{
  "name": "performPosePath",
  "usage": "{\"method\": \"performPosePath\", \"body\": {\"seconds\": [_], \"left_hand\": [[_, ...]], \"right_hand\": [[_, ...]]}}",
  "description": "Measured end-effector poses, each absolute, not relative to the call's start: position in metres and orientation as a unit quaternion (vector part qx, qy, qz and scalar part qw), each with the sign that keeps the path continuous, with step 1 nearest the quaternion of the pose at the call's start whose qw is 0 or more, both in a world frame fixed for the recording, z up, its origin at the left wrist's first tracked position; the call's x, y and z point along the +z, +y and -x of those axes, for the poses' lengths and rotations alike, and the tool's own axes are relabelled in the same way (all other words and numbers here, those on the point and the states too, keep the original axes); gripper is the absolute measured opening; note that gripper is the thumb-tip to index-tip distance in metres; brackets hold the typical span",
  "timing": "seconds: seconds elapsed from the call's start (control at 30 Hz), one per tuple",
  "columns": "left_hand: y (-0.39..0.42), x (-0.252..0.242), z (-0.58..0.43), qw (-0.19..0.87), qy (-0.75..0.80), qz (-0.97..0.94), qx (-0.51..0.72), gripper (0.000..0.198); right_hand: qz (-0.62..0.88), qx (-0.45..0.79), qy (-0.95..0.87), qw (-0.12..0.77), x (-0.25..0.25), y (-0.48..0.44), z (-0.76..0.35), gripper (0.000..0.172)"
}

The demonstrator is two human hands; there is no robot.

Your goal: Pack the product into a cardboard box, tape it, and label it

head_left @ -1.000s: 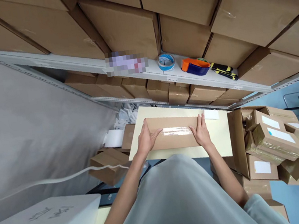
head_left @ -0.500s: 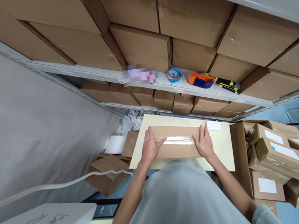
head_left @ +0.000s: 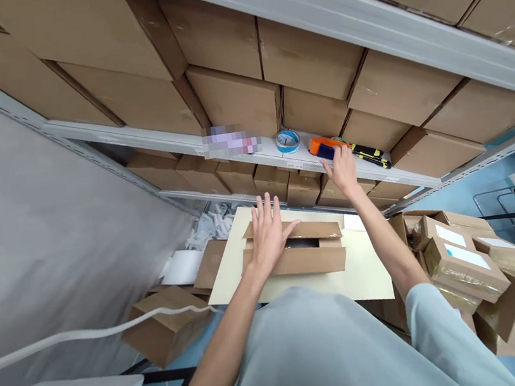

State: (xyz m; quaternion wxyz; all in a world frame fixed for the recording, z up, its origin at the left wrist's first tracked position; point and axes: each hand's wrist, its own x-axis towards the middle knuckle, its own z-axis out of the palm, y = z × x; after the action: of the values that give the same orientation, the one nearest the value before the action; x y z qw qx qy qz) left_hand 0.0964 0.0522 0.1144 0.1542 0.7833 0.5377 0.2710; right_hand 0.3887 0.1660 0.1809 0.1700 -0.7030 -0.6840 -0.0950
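Observation:
On the pale yellow board lies a small cardboard box, its long top flaps partly raised and a dark gap between them. My left hand rests over the box's left part with its fingers spread. My right hand is up at the shelf edge, at an orange and dark blue tape dispenser. Its thumb and fingers are apart and overlap the front of the dispenser; a firm hold on it does not show.
A blue tape roll and a black-and-yellow tool lie on the shelf. Cardboard boxes fill the rack. Labelled boxes are piled at right. A white cable crosses the left side.
The taped face of the box no longer shows; partly open flaps now face up. My right hand has left the box and moved up to the tape dispenser. My left hand stays at the box.

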Motion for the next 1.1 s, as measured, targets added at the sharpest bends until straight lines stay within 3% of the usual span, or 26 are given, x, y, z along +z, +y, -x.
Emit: {"method": "performPosePath", "body": {"seconds": [0.23,0.43,0.7,0.87,1.1], "left_hand": [[0.029,0.139,-0.107,0.165,0.534,-0.764,0.323,0.088],[0.012,0.142,-0.098,0.189,0.538,-0.749,0.338,0.088],[-0.013,0.153,-0.070,0.221,0.524,-0.711,0.414,0.076],[-0.038,0.166,-0.060,0.230,0.496,-0.673,0.499,0.046],[-0.063,0.172,-0.047,0.213,0.457,-0.684,0.528,0.031]], "right_hand": [[0.759,-0.067,-0.644,0.062,0.181,0.212,-0.390,0.064],[0.737,-0.035,-0.674,0.039,0.190,0.198,-0.399,0.043],[0.667,-0.007,-0.732,0.137,0.163,0.062,-0.365,0.047],[0.599,0.049,-0.770,0.217,0.146,-0.050,-0.325,0.026],[0.592,0.039,-0.767,0.244,0.142,-0.105,-0.297,0.012]]}}
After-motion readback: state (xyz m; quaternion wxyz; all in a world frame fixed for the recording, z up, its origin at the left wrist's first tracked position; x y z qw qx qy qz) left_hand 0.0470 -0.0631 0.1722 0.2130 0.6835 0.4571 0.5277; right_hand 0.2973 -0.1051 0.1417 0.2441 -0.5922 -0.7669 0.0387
